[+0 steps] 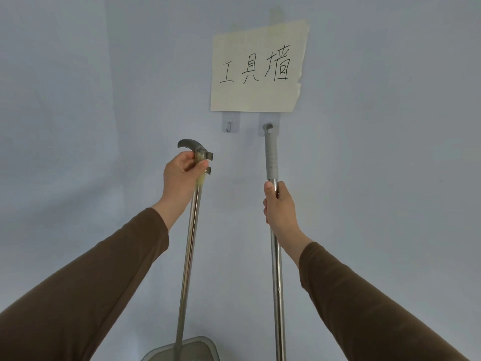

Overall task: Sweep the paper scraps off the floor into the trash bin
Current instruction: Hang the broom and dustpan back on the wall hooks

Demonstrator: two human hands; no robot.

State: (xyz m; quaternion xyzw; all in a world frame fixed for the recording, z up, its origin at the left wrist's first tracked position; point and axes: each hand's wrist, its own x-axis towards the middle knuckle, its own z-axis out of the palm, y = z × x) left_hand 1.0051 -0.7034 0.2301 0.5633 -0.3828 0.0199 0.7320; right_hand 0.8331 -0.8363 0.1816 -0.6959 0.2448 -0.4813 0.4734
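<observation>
Evidently tool pickup: left hand [182,175] fingers clamp the dustpan handle [191,230], off its hook [229,126]; right hand [279,204] grips the hooked broom pole [272,157], which needs lifting free. Scraps and bin unseen.

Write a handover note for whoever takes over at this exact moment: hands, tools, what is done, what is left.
Left hand: closed on the dustpan handle, off its hook; dustpan low at the wall.
Right hand: closed on the broom pole, whose grey grip end sits at the right hook.
Sign hangs above.
Done: both tools gripped.
Left: lift the broom clear, sweep, bin. Scraps and bin are out of view.
</observation>
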